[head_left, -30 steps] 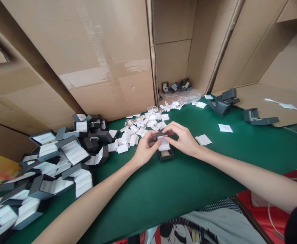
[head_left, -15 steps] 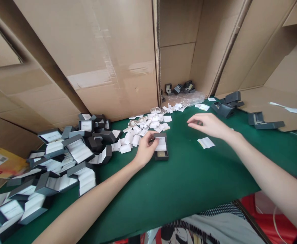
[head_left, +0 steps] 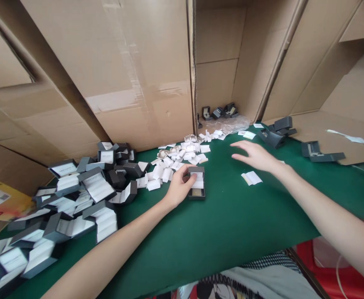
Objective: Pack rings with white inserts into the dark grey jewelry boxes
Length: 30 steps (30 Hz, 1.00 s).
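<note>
My left hand (head_left: 178, 187) grips the left side of a small open dark grey box (head_left: 197, 188) that stands on the green table (head_left: 219, 224). The box has a white lining in its lid and a gold-coloured piece in its base. My right hand (head_left: 254, 154) hovers open over the table to the right, fingers stretched toward the back left, holding nothing. A folded white card (head_left: 252, 178) lies just below that hand. A heap of small white cards (head_left: 182, 155) lies behind the box.
A large pile of open grey boxes (head_left: 76, 199) fills the left of the table. More grey boxes (head_left: 277, 131) lie at the back right, one more (head_left: 320, 151) further right. Cardboard walls (head_left: 132, 83) close the back. A crumpled plastic bag (head_left: 228, 122) lies at the back.
My right hand left the box and swung out to the right, where it hovers open. My left hand kept its hold on the box.
</note>
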{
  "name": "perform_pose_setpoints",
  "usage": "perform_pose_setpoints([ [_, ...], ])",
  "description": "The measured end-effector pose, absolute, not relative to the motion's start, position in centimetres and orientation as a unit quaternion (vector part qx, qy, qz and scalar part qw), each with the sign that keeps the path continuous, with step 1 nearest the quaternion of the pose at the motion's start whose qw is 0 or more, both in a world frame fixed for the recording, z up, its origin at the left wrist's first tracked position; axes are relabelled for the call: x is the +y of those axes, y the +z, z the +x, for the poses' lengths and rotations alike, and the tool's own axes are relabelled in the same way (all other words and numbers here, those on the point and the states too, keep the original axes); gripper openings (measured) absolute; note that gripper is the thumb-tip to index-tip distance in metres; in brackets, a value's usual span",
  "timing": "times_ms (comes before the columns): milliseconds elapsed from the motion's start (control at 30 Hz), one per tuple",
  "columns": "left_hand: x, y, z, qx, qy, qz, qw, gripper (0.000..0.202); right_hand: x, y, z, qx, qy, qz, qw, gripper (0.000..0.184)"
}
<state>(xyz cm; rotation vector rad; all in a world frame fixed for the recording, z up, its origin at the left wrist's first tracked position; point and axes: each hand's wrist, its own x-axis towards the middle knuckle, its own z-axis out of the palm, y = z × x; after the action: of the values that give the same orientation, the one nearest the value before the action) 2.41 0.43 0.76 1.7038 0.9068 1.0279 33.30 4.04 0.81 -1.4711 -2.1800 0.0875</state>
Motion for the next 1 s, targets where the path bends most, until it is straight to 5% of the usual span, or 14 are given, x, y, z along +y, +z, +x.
perform_pose_setpoints([
  [233,0.4,0.7,2.4,0.360,0.414,0.701,0.454,0.017,3.0,-0.1,26.0,-0.888,0.086,-0.391,0.228,0.055],
  [500,0.5,0.6,2.4,0.347,0.417,0.701,0.462,0.016,1.9,1.1,24.9,-0.886,0.107,-0.336,0.300,0.026],
  [1000,0.1,0.9,2.5,0.353,0.404,0.717,0.445,0.018,3.8,-0.7,21.8,-0.897,0.066,-0.350,0.262,0.055],
])
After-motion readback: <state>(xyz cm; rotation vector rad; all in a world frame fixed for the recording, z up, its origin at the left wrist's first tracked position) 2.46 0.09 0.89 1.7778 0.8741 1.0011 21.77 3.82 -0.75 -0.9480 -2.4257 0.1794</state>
